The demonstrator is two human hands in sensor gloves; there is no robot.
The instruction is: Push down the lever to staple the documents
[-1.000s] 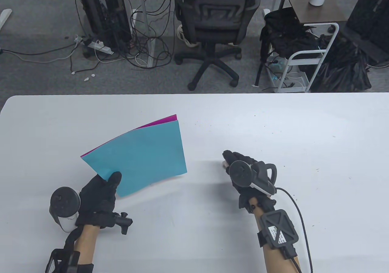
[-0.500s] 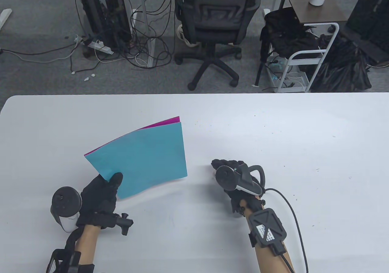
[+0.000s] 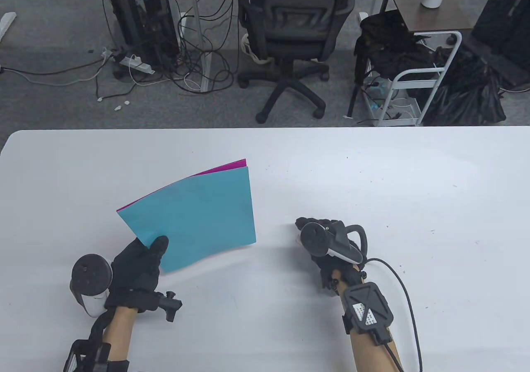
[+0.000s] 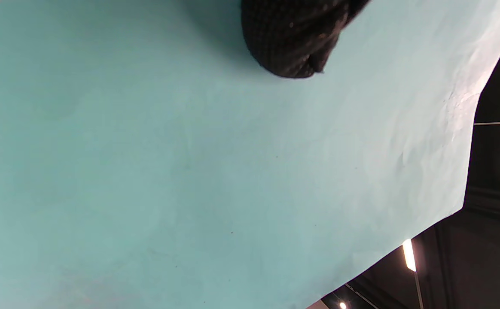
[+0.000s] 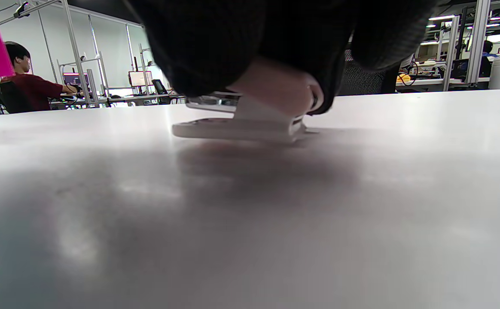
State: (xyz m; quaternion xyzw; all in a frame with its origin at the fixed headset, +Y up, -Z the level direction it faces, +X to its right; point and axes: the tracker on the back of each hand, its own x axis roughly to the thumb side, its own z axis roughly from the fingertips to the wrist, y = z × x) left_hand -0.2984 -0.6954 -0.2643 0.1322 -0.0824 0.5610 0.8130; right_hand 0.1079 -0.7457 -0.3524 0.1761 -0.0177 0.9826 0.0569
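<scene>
gripping curved teal paper sheets, left hand, right hand clasping white plastic stapler

The blue paper looks thin and matt, with small wrinkles near one edge. The stapler is smooth white plastic with shiny metal inside. The table is smooth, white and slightly shiny.

Teal sheet over magenta sheet; white stapler; black gloves
</scene>
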